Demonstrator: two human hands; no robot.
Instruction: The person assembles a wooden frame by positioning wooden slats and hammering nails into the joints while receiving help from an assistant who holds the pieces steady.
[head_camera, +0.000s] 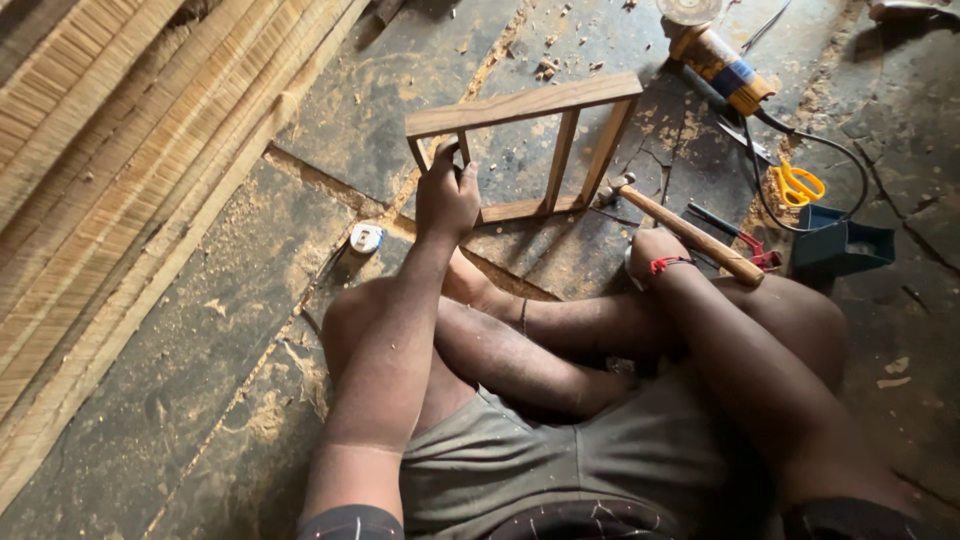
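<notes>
Small pale wooden frame (524, 150), three uprights, standing on edge on dusty floor (200, 330). Left hand (446, 195) fingers clamped on left upright. Right hand (655, 248) gripping hammer (680, 228), head near frame's bottom corner.

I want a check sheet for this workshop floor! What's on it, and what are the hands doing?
Surface: dark stone floor, cracked, strewn with sawdust.
Job's things: small wooden frame standing upright; wooden-handled hammer.
Clutter: round white tape measure, yellow-handled scissors, red-handled pliers, dark blue box, yellow and blue power tool.
Hands: left hand grips a frame bar; right hand holds the hammer.
Cables: black cord from the power tool.
Surroundings: stacked pale planks, left.
</notes>
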